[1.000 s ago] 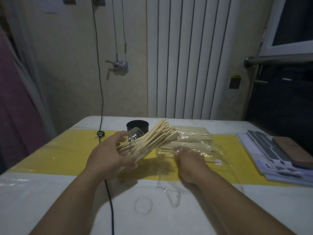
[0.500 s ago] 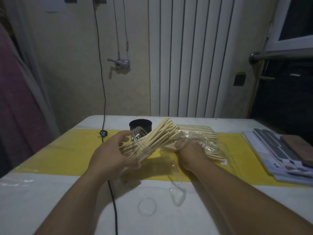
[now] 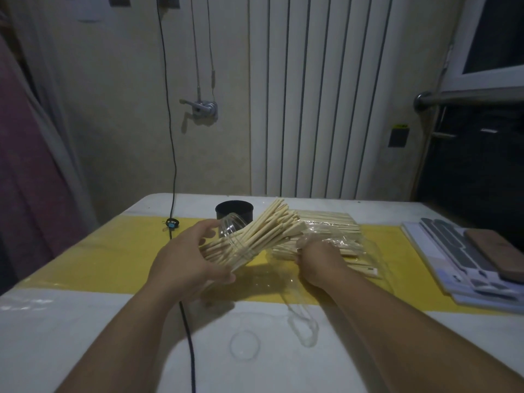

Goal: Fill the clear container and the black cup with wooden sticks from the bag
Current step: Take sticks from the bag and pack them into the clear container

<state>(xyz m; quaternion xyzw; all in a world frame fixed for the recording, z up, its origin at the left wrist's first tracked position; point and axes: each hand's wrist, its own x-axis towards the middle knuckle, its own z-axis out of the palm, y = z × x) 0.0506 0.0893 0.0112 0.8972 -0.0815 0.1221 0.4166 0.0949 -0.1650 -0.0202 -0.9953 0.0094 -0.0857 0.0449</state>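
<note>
Near table (image 3: 85, 321) front: thin black cable (image 3: 185, 321), round clear lid (image 3: 244, 345); far right, stacked printed sheets (image 3: 465, 259). Behind: round black cup (image 3: 234, 212), interior unseen. Gripped tilted in left hand (image 3: 187, 262): clear plastic container (image 3: 234, 236) packed with pale wooden sticks (image 3: 266, 231). Right hand (image 3: 317, 262) at clear plastic bag (image 3: 337, 239); grip indiscernible.

I log this room under dim light.
1. Cream plastered back wall (image 3: 113, 123); a thin black cable (image 3: 169, 123) hangs down it onto the table.
2. Silver metal lever fitting (image 3: 203, 109) fixed to that wall, with two thin cords rising from it.
3. White vertically ribbed radiator panel (image 3: 312, 109), centre.
4. White-framed window (image 3: 460, 52), upper right, pane dark; brushed metal rail (image 3: 467, 95) beneath it. I cannot make out the dark area below.
5. Small dark wall plate with yellow label (image 3: 398, 136), right of the panel.
6. Maroon hanging fabric (image 3: 22, 165), left edge.
7. White-topped table (image 3: 62, 330) crossed by a broad yellow band (image 3: 107, 259); a stack of pale sheets printed with grey shapes (image 3: 453, 251) lies at its right end.
</note>
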